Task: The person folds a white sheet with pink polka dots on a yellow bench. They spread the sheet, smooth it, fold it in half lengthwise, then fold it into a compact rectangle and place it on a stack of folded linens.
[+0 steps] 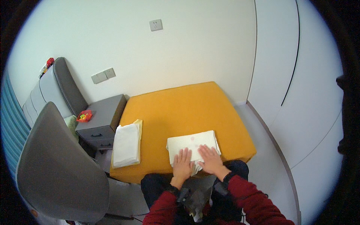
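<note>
A cream-coloured folded cloth (192,140) with faint pink spots lies near the front edge of the orange-covered table (176,107). My left hand (182,164) rests flat on its lower left part, fingers stretched out. Beside it, my right hand (210,160) presses flat on the lower right part, fingers spread. Between and below the hands, a bit of the cloth hangs at the table's front edge. Neither hand grips anything. To the left, a folded stack of white and yellow cloths (126,145) lies at the table's left edge, apart from my hands.
A grey chair (62,168) stands at the left, in front of a grey bedside cabinet (103,112) with a red basket (84,116) on it. Behind is a padded headboard (69,86). White wardrobe doors (275,63) line the right. My knees are against the table's front.
</note>
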{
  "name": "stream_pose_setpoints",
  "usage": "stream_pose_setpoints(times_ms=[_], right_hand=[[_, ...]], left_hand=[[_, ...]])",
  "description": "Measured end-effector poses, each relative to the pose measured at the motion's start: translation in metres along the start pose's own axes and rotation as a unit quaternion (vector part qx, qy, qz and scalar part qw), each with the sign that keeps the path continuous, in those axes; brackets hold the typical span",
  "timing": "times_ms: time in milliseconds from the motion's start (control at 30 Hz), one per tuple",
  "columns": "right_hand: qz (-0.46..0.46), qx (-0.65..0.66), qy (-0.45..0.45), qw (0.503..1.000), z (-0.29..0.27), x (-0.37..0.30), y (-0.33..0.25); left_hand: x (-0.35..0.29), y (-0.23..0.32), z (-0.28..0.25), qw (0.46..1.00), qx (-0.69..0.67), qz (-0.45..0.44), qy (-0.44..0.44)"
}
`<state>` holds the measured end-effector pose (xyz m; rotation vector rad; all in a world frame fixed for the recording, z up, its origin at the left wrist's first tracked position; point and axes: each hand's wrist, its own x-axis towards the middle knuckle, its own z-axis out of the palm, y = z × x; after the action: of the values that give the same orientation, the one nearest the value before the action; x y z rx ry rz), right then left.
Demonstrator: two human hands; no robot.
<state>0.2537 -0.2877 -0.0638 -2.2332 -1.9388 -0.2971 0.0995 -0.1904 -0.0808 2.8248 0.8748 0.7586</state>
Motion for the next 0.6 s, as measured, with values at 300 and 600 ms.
stream_pose_setpoints(times_ms=[300, 600], right_hand=[[0.065, 0.075, -0.223, 0.970, -0.078, 0.048, 0.027], [0.023, 0.069, 0.091, 0.993, 0.012, 0.071, 0.012]], left_hand=[[0.049, -0.023, -0.063, 0.992, -0.082, -0.091, -0.045], [0.073, -0.036, 0.019, 0.999, 0.043, 0.022, 0.013]])
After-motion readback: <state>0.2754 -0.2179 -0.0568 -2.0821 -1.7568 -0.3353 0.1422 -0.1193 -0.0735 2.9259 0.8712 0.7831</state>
